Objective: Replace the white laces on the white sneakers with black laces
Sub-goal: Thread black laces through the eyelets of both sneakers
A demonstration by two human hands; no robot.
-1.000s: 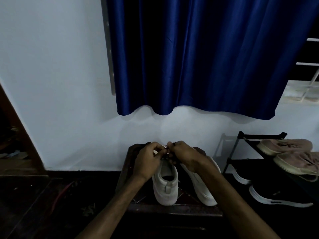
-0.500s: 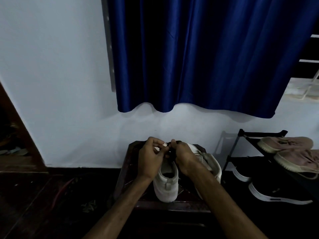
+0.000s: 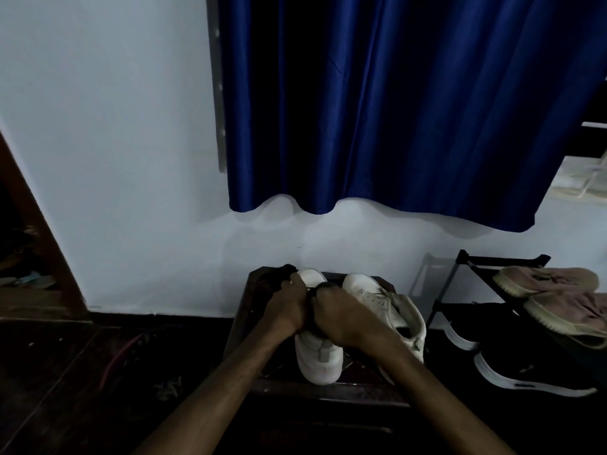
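Hands had dropped lower: left hand point(image 3: 287, 307) and right hand point(image 3: 341, 318) clenched together over the left white leather sneaker point(image 3: 317, 356) mid-stool, apparently pulling black lace point(image 3: 320, 286) snug; grip contents unclear.

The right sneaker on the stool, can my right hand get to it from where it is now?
Probably yes: the right hand works on the left sneaker, the right sneaker lies right beside it, nothing between.
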